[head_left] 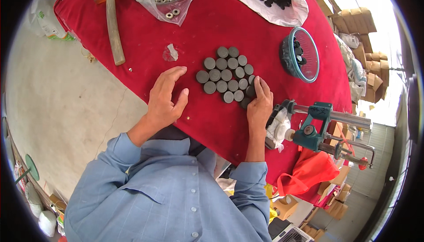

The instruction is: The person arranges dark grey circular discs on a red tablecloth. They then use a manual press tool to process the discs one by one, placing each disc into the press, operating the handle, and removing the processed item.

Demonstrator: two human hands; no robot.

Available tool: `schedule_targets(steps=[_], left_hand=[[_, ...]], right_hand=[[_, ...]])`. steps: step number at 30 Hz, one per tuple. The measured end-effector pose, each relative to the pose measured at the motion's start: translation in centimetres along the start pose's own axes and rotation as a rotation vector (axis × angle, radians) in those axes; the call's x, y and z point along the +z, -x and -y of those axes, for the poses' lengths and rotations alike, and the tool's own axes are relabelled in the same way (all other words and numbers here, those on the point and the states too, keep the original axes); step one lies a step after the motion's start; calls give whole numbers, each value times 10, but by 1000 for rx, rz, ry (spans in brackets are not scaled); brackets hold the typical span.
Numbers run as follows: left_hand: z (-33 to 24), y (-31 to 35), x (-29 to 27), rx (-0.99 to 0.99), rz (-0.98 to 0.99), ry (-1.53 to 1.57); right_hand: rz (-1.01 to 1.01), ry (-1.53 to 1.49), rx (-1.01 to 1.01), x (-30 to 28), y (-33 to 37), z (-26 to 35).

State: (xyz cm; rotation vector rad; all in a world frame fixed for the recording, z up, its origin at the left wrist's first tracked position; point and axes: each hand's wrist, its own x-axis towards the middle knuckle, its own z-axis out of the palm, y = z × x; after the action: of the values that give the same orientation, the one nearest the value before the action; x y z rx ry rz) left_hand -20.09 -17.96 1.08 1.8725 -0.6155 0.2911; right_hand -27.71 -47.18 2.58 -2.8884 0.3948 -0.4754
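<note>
A cluster of dark grey round discs [226, 75] lies flat on the red cloth in front of me, some touching and some slightly apart. On the cluster's left, my left hand [166, 95] is held with thumb and fingers apart, holding nothing and not touching the discs. My right hand [260, 104] rests at the right edge of the cluster, its fingers stretched out against the outermost discs. Those discs are partly hidden under the fingers. No disc shows lifted off the cloth.
A green hand press [316, 129] stands right of my right hand. Farther off are a blue plastic basket [316, 50] of black parts, a white sack [295, 12] of black discs, a clear bag [187, 4] of metal rings and a wooden-handled hammer [113, 30].
</note>
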Motion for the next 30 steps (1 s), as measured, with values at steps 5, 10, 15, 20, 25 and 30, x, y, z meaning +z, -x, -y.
schedule_targets(steps=[5,10,15,20,25,30], left_hand=[[1,1,-1,-5,12,13],[0,4,-3,-28,41,31],[3,0,0,-3,23,35],[2,3,-3,-13,28,44],[3,2,-2,-22,16,45],[2,3,-4,-10,28,37]], right_hand=[[-53,-19,-79,-5,-21,2],[19,-35,-110,-1,-26,7],[-23,-94,-105,6,-27,7],[-18,-68,-70,-1,-31,10],[-52,-16,-211,-15,-23,35],[-23,167,-267,0,-8,46]])
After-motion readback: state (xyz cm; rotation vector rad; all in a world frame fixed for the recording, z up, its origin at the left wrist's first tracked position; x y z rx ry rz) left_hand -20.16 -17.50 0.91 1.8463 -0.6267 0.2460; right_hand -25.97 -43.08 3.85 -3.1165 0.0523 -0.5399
